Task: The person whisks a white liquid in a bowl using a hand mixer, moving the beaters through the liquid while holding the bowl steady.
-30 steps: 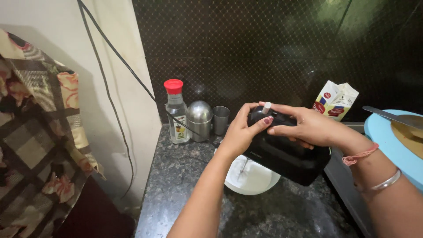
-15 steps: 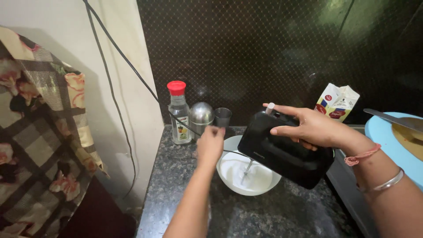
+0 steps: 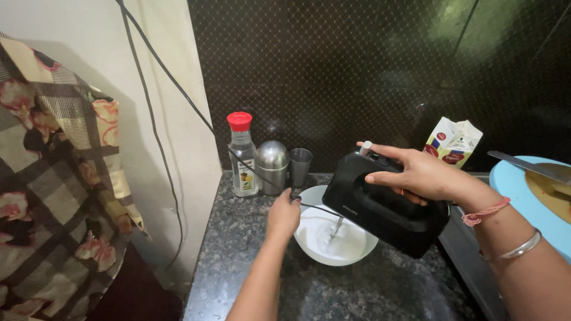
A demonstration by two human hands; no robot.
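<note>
My right hand [image 3: 425, 175] is wrapped around the handle of the black hand mixer [image 3: 383, 205], thumb up by the switch on top, so the body sits just under my palm. Its beaters [image 3: 335, 229] hang down into the white bowl [image 3: 335, 235] below and to the left of that hand. My left hand [image 3: 284, 215] is curled against the bowl's near left rim, steadying it on the dark stone desk [image 3: 250, 273].

I judge the mixing under way but not finished: the bowl holds a pale, thin-looking layer, nothing stiff or peaked. Whether the motor runs I cannot tell. The beater tips are blurred into the white contents, the mixer body hides the bowl's right side, and my left fingertips are tucked out of sight.
</note>
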